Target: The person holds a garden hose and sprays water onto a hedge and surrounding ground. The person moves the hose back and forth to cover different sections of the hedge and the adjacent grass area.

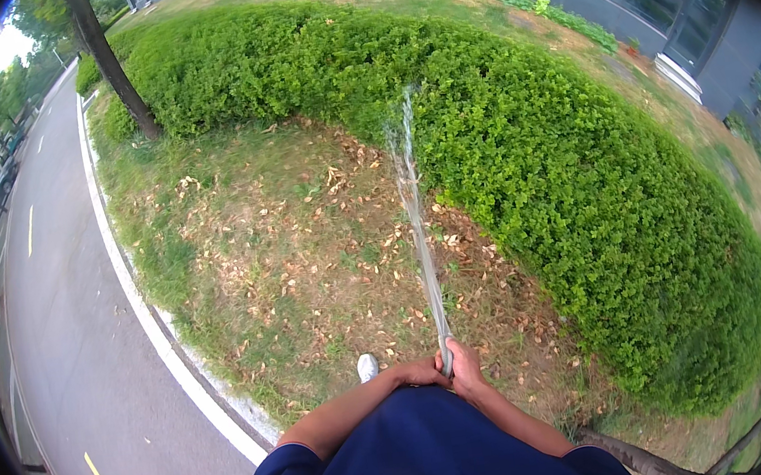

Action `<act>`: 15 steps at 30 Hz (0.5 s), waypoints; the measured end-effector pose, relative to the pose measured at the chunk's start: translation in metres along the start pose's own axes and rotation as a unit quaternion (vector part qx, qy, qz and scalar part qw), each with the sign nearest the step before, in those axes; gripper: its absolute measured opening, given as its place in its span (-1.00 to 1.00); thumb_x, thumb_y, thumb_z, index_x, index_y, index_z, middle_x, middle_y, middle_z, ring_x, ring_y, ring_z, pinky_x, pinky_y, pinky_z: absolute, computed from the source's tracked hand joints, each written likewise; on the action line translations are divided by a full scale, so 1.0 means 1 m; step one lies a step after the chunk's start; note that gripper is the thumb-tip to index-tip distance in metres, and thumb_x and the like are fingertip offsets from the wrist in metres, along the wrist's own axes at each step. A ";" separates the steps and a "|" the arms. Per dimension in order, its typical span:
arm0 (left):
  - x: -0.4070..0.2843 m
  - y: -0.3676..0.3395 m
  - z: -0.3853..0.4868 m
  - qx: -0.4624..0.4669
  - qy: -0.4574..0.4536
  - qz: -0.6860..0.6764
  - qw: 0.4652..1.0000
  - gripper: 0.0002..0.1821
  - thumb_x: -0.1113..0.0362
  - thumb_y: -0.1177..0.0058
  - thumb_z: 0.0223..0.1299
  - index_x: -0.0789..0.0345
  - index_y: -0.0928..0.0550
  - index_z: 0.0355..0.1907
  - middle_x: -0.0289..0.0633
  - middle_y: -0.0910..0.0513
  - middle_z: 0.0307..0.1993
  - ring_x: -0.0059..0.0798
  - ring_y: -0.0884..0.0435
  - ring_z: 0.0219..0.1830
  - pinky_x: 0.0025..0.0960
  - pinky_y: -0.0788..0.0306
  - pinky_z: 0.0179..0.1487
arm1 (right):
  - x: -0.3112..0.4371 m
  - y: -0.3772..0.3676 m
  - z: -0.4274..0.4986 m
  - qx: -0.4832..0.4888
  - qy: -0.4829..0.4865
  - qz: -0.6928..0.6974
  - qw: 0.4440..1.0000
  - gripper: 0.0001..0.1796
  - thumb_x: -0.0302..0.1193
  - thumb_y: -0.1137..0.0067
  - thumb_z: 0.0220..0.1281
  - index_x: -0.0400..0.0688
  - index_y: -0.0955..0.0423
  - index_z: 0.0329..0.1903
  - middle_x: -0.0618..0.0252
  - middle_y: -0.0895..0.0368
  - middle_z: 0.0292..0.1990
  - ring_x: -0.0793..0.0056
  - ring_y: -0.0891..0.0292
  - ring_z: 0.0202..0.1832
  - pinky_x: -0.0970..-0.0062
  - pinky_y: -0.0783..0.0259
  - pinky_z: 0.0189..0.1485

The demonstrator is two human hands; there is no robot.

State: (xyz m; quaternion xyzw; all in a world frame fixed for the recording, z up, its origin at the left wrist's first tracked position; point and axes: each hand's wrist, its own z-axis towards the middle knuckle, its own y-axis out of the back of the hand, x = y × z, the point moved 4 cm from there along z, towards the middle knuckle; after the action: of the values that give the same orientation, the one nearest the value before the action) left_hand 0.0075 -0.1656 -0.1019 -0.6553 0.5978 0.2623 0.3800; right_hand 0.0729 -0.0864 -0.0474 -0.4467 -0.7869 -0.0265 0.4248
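Observation:
In front of my waist, my right hand grips the end of a pale hose. My left hand is closed around the same hose just beside it, and its fingers are partly hidden. A stream of water leaves the hose end and runs forward, breaking into spray near the edge of a trimmed green hedge. The hedge curves from the far left around to my right. Below the stream lies dry grass with scattered brown leaves.
A white kerb separates the grass from an asphalt road on the left. One tree trunk rises at the hedge's far left end. Behind the hedge stands a grey building with glass doors. A trunk or branch shows at lower right.

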 end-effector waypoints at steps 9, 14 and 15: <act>-0.029 0.008 -0.043 -0.051 0.000 0.002 0.999 -0.55 0.17 -0.38 -0.07 0.34 -0.63 -0.11 -0.21 -0.68 -0.23 -0.46 -0.61 -0.19 -0.40 -0.48 -0.04 | -0.007 -0.020 0.011 0.045 -0.026 -0.070 0.996 -0.59 -0.23 0.09 0.40 -0.25 -0.47 -0.50 0.24 -0.48 -0.62 0.50 -0.37 -0.61 0.51 -0.27 -0.49; -0.021 0.012 -0.045 -0.069 -0.002 0.002 0.998 -0.53 0.12 -0.38 -0.08 0.33 -0.65 -0.12 -0.19 -0.69 -0.21 -0.43 -0.61 -0.16 -0.39 -0.46 0.00 | -0.008 -0.026 0.014 0.070 -0.033 -0.101 0.992 -0.57 -0.21 0.10 0.42 -0.26 -0.49 -0.48 0.24 -0.49 -0.62 0.50 -0.40 -0.59 0.52 -0.30 -0.47; -0.019 0.012 -0.045 -0.070 0.004 0.005 0.998 -0.53 0.11 -0.38 -0.08 0.33 -0.66 -0.11 -0.19 -0.69 -0.21 -0.43 -0.61 -0.15 -0.39 -0.46 0.01 | -0.007 -0.026 0.013 0.073 -0.038 -0.106 0.991 -0.57 -0.21 0.10 0.42 -0.26 -0.49 -0.47 0.24 -0.49 -0.62 0.51 -0.40 -0.59 0.52 -0.30 -0.47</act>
State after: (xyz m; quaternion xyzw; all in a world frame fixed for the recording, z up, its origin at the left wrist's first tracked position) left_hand -0.0123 -0.1907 -0.0634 -0.6780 0.5831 0.3028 0.3297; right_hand 0.0468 -0.1014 -0.0516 -0.3295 -0.8452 0.0038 0.4207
